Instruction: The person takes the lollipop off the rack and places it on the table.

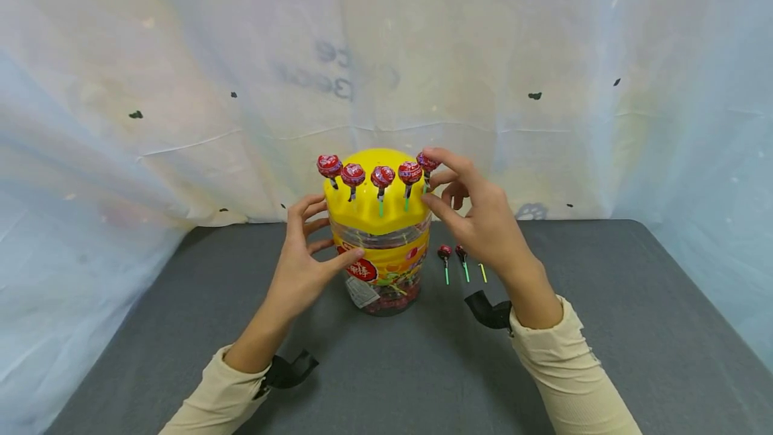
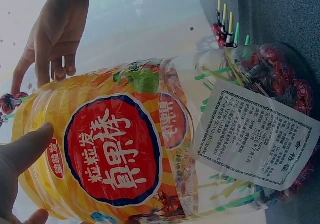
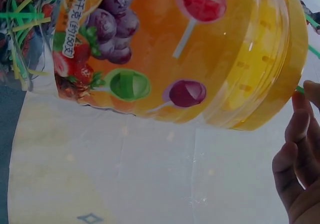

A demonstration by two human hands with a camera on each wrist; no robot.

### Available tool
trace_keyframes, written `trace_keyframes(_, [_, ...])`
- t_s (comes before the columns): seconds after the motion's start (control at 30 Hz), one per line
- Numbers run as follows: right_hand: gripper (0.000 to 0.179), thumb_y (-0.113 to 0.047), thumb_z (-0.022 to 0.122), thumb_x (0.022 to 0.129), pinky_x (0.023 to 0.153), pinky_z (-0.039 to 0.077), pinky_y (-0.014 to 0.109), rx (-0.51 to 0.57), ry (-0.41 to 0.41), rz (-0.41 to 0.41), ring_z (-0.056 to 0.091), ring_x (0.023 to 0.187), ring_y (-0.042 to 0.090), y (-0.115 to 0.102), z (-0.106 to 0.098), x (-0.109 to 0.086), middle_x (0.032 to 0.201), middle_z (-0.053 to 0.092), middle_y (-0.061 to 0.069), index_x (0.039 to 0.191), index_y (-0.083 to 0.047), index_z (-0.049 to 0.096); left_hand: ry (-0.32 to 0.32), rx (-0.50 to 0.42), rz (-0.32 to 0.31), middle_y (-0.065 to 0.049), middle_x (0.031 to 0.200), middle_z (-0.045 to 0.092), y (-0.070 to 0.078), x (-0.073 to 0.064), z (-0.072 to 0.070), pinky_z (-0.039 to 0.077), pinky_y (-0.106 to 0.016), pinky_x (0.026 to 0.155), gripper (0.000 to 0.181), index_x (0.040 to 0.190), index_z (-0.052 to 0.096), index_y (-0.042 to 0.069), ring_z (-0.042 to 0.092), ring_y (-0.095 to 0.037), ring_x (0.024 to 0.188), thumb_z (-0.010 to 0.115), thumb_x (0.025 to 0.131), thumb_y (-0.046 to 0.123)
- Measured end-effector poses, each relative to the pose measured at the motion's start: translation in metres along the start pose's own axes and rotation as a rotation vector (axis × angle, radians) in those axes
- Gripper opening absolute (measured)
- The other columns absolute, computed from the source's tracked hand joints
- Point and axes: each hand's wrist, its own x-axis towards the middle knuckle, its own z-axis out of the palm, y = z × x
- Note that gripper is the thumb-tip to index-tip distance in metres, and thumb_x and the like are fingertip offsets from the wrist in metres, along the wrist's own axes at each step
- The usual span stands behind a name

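Observation:
A clear candy jar [image 1: 404, 257] with a yellow lid [image 1: 374, 158] and an orange fruit label stands upright on the table. Round its left side my left hand [image 1: 304, 268] holds it, thumb across the front of the label. Several red-wrapped lollipops [image 1: 382, 176] stand in a row along the front of the lid, heads up. My right hand [image 1: 480, 217] pinches the rightmost lollipop [image 1: 426, 162] at the lid's right edge, index finger at its head and thumb low by the stick. In the right wrist view, that hand's fingertips touch the lid's rim near a green stick [image 3: 300, 89].
Right of the jar, two lollipops [image 1: 444, 252] lie on the grey table [image 1: 374, 381], beside a yellow stick [image 1: 483, 272] whose upper end my right hand hides. More lollipops [image 2: 300, 92] fill the jar's bottom. A pale curtain [image 1: 423, 39] hangs behind the table.

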Motion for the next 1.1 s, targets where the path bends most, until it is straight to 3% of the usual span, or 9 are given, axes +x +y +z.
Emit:
trace_keyframes(0.37, [0.061, -0.011, 0.074, 0.090, 0.059, 0.042, 0.026, -0.001, 0.015, -0.019, 0.052, 0.069, 0.009, -0.001, 0.002, 0.004, 0.098, 0.073, 0.005, 0.143, -0.022, 0.047, -0.001, 0.008, -0.003, -0.007, 0.154, 0.031, -0.003, 0.000, -0.002, 0.049, -0.053, 0.103, 0.093, 0.150, 0.021, 0.023, 0.043, -0.029, 0.134, 0.083, 0.082, 0.015])
trace_keyframes(1.1, [0.052, -0.007, 0.076, 0.087, 0.055, 0.041, 0.020, -0.003, 0.121, -0.083, 0.052, 0.061, 0.008, 0.005, -0.012, 0.010, 0.090, 0.075, 0.007, 0.133, -0.014, 0.054, -0.010, 0.012, 0.022, -0.007, 0.154, 0.031, -0.007, 0.003, 0.002, 0.051, -0.052, 0.102, 0.093, 0.150, 0.022, 0.024, 0.045, -0.029, 0.133, 0.084, 0.081, 0.017])
